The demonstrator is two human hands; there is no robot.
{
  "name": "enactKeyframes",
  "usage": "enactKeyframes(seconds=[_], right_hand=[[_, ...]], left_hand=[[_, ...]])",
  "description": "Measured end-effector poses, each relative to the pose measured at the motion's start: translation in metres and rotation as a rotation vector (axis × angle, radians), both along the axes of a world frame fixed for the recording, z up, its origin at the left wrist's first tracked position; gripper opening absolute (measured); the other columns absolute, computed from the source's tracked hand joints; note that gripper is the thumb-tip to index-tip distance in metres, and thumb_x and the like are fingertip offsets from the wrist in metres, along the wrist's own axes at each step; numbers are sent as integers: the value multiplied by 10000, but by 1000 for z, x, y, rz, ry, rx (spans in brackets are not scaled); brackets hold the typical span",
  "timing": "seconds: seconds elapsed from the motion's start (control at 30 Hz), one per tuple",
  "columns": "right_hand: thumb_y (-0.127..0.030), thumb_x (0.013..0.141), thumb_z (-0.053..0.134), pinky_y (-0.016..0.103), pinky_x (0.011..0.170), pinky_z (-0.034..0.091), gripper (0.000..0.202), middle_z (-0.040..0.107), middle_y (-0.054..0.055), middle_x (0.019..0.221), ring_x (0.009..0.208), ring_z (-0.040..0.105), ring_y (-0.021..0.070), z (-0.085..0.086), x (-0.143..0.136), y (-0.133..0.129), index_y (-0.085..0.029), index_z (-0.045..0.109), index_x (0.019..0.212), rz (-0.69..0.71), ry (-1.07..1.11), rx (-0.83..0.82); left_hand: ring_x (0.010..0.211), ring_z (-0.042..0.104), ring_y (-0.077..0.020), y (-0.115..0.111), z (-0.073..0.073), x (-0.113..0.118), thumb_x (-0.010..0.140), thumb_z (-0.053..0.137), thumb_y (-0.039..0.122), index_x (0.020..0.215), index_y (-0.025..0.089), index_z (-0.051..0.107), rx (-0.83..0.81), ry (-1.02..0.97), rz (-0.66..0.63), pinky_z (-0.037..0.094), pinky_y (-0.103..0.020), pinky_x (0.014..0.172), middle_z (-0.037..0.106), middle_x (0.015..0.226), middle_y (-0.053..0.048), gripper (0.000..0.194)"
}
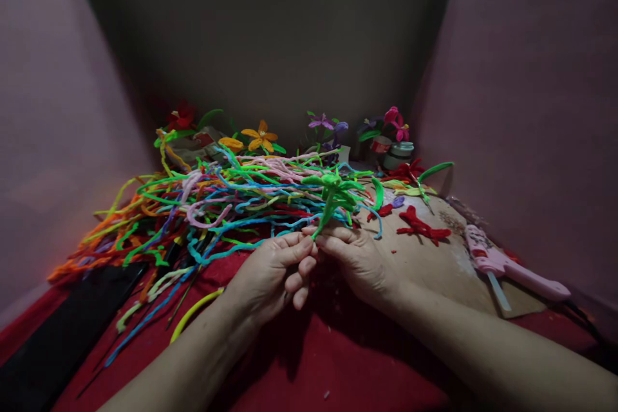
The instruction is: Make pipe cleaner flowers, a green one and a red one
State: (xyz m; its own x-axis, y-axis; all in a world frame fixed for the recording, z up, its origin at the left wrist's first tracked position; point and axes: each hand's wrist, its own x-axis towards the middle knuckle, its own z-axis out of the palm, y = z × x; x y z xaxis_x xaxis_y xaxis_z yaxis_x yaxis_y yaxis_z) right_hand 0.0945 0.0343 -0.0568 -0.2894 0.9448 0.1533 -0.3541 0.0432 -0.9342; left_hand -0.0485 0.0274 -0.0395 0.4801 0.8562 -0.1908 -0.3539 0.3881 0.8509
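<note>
A bright green fuzzy flower-like piece stands upright at the middle, its petals spread at the top and its stem running down to my fingertips. My left hand pinches the lower end of the stem between thumb and forefinger, the other fingers curled. From the right, my right hand also pinches the stem's base, its fingertips close beside those of my left hand. Behind the piece lies a big tangled heap of coloured pipe cleaners.
A pink glue gun and a red fuzzy piece rest on a cardboard sheet at the right. A jar and finished flowers, one orange, stand behind. A black flat object lies left on red cloth.
</note>
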Motion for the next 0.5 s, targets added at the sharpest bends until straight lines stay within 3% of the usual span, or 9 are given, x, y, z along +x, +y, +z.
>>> enactKeyframes(seconds=[0.1,0.2,0.27,0.37,0.43,0.5], right_hand=[[-265,732,637,314,757,467,115,660,8,677,678,603,144,-3,0,1,-175,703,760,36,64,-12],[-287,746,617,296,637,475,151,641,3,631,585,585,136,-4,0,0,-168,689,803,58,78,-59],[-292,749,615,295,632,472,174,655,4,671,599,591,141,-3,0,0,-179,689,859,5,28,-26],[-247,738,632,308,795,448,124,687,0,788,772,609,159,-1,0,-1,-206,711,825,-120,-37,77],[-227,742,624,319,852,426,119,696,-9,813,834,606,168,1,0,-1,-227,721,811,-148,-45,87],[-223,749,612,328,856,428,135,702,-12,822,848,608,174,2,0,-2,-245,725,818,-149,-65,90]], left_hand=[[292,224,3,1,1,0,766,595,279,708,138,535,11,19,-51,375,-145,275,437,483,80,164],[302,310,-25,0,0,3,805,530,337,667,145,514,159,239,28,408,-183,323,443,478,68,238],[359,420,-62,-2,-2,5,819,501,340,643,153,508,377,515,188,428,-202,392,477,490,47,257],[544,559,-116,-7,-9,6,820,497,263,741,159,564,854,918,429,449,-222,534,586,624,0,147],[639,602,-141,-8,-15,4,835,473,217,839,156,587,1137,1088,480,457,-238,605,633,720,-33,129],[651,614,-147,-8,-20,2,860,431,193,896,146,589,1310,1188,478,457,-240,621,646,740,-52,169]])
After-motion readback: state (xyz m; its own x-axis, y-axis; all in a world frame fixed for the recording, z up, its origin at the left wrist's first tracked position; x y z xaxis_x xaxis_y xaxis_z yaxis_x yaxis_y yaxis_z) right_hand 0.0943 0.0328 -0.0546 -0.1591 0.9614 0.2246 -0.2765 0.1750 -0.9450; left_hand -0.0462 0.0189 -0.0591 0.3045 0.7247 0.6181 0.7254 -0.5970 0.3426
